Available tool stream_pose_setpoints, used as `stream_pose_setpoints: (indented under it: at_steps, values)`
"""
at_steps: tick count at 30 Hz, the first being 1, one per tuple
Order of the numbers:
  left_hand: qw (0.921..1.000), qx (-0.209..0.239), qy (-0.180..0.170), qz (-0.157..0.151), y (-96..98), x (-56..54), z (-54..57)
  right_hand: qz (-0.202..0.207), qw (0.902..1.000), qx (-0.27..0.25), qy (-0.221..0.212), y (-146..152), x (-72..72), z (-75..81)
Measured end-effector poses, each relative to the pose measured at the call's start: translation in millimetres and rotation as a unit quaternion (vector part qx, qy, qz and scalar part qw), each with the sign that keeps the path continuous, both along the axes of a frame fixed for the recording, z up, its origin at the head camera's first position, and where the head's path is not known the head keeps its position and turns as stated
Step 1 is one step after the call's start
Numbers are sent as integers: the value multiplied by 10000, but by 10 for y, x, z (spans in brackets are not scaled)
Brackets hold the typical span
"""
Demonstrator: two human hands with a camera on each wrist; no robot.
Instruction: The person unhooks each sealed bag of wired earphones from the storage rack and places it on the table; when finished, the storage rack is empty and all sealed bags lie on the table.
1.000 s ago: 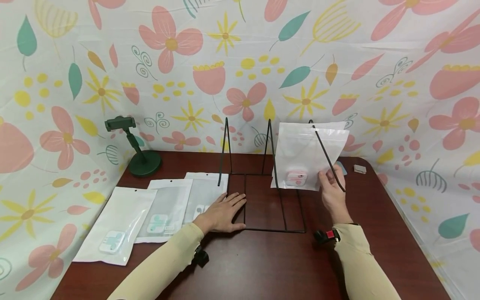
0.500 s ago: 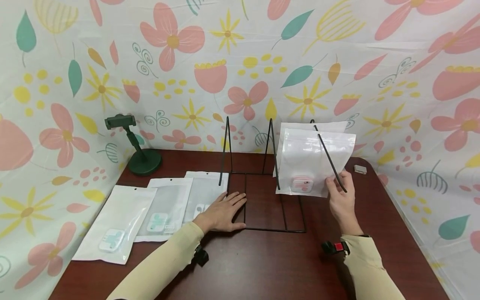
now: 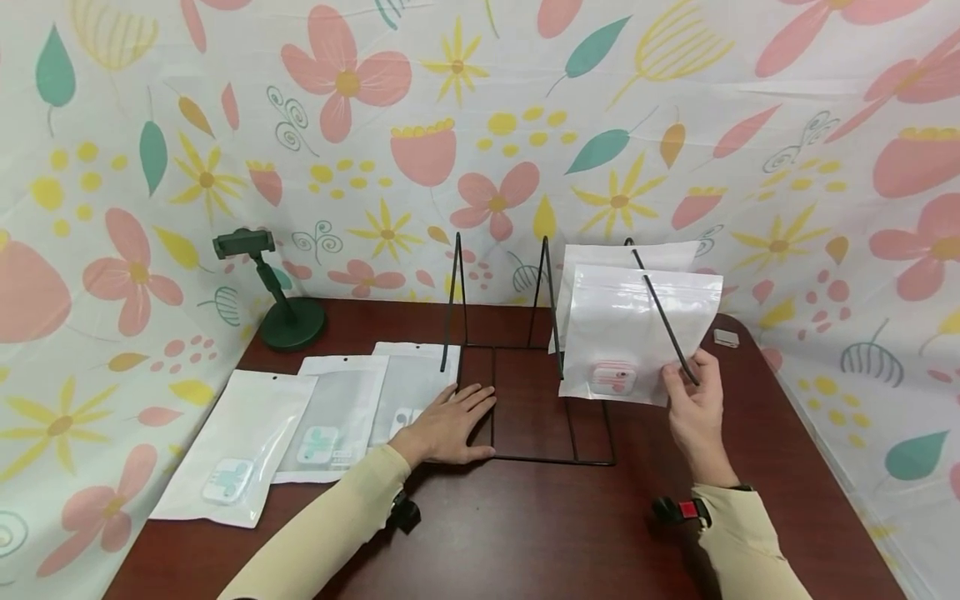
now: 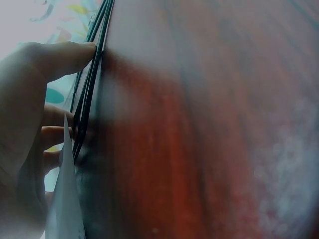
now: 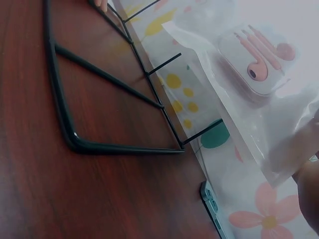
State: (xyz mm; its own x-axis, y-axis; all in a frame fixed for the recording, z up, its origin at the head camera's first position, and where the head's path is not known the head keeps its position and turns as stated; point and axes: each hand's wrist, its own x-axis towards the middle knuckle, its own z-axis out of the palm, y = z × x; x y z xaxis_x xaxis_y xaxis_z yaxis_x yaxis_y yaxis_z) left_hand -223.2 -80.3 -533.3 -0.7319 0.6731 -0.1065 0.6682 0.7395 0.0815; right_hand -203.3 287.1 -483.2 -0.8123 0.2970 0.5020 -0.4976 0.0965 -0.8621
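At the right end of the black wire rack (image 3: pixel 525 392), we see a glossy, flat, rectangular plastic pouch (image 3: pixel 637 329) held up off the table, its clear front showing a pink earphone case (image 3: pixel 613 377) near the bottom edge. The right hand (image 3: pixel 693 408) pinches the pouch's lower right corner between thumb and fingertips, the pouch standing roughly upright and slightly tilted. One thin slanted rod of the rack crosses in front of the pouch; a second white pouch (image 3: pixel 622 254) stands just behind it, its top edge showing above. In the right wrist view the held pouch (image 5: pixel 259 89) looks translucent and faintly creased, the pink case (image 5: pixel 256 62) pressed against the film, and the rack's base frame (image 5: pixel 99 99) lies flat on the wood as a rounded-corner rectangle with cross bars.

The left hand (image 3: pixel 450 425) lies flat, fingers straight and spread, palm down on the front left corner of the rack's base; it grasps nothing. In the left wrist view we see the fingers (image 4: pixel 60 57) against the thin black wires (image 4: pixel 89 89), much blurred.

To the left of the rack three more white pouches (image 3: pixel 315 425) lie flat in an overlapping row on the table (image 3: pixel 525 533), two showing pale teal items inside. The table is dark reddish wood grain with a dull sheen. A dark green phone stand (image 3: pixel 281 304) with a round base sits at the back left corner. A small grey object (image 3: pixel 726 337) lies at the back right. Floral cloth (image 3: pixel 480 125) with pink, yellow and teal motifs surrounds the table.
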Motion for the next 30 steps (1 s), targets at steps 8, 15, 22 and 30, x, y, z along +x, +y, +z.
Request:
stream_pose_setpoints:
  at_steps: [8, 15, 22, 30]
  values:
    - [10000, -42, 59, -8, 5, -3, 27, 387, 9978, -390, 382, -28, 90, 22]
    - [10000, -44, -13, 7, -7, -14, 8, 560, 9949, -518, 661, -41, 147, -1]
    - [10000, -13, -1, 26, -6, -18, 13, 297, 9979, -228, 533, -24, 197, -13]
    - [10000, -55, -10, 19, 2, -11, 30, 81, 9990, -96, 427, -24, 288, -6]
